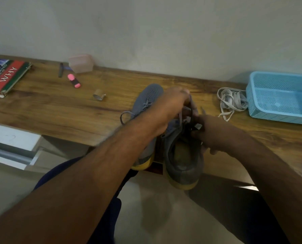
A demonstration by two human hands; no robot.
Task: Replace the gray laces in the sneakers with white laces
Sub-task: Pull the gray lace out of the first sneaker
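- Two bare forearms reach in from the bottom edge and meet over the near sneaker (181, 155), a gray knit-and-suede shoe with a yellow rubber sole, its heel hanging past the front edge of the tabletop (58, 106).
- Left hand (173, 103) arches over that shoe's tongue, its grip curled down onto the gray lace (181, 117); the fingertips are hidden, so just what they pinch cannot be told.
- Right hand (211, 132) sits at the shoe's right side by the eyelets, its grip closed around a dark strand of the same lace, beside a small pale tag.
- Second sneaker (146, 97) lies just beside the first on its left, toe toward the wall, with a perforated gray toe box, a yellow sole and a thin gray lace looping out to its left.
- White laces (231, 101), flat and woven, lie in a loose tangled heap on the tabletop to the right of the shoes, touching the basket.
- Blue plastic basket (252, 103), rectangular with fine mesh walls, stands at the far right.
- Wood-grain tabletop runs along a plain pale wall (146, 32).
- Small cardboard roll (98, 96) lies on its side left of the shoes.
- Pink highlighter (73, 81), a dark pen (60, 70) and a translucent pink lidded box (80, 63) sit farther back on the left.
- Red and green book (6, 76) rests at the far left edge.
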